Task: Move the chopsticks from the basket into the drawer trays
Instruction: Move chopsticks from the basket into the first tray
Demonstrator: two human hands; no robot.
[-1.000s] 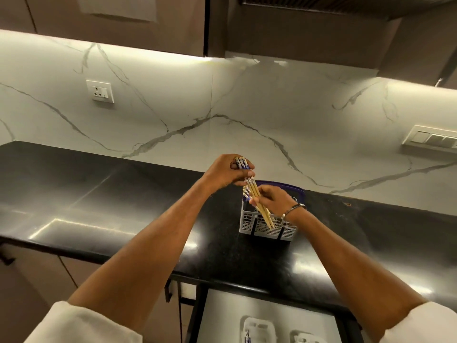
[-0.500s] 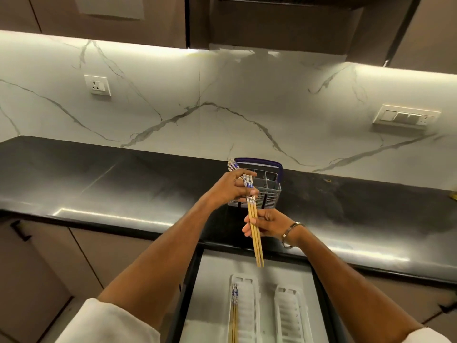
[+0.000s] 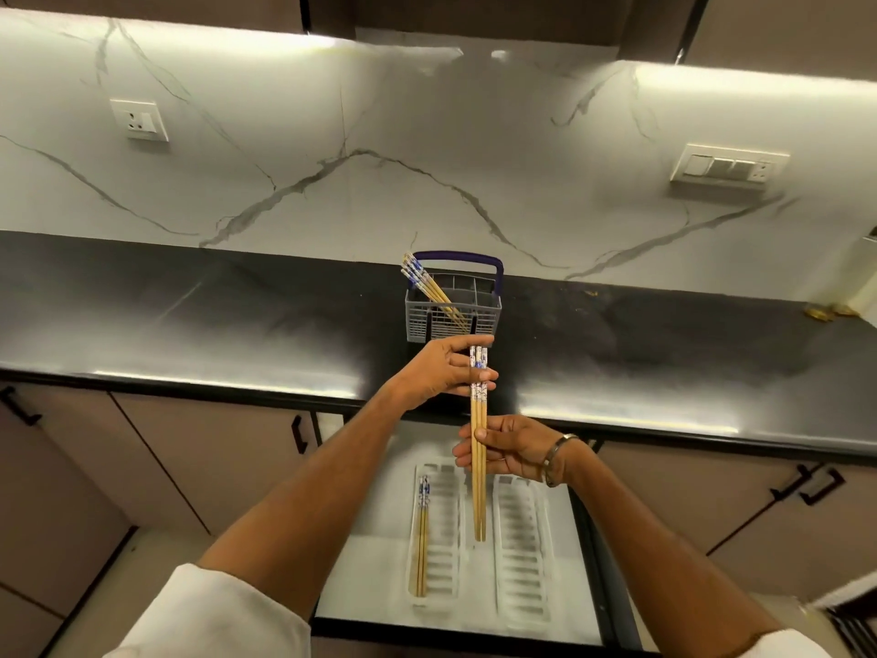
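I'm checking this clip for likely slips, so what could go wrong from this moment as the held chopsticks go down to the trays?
1. The held pair of chopsticks hangs upright over the gap between the left tray and the right tray; released there, it would probably land on the drawer floor.
2. The left hand and right hand only pinch it, so one stick might slip.
3. The remaining chopsticks lean out of the basket; a passing arm might knock them.

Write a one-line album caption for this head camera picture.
Both hands, left hand and right hand, hold a chopstick pair above the drawer trays.
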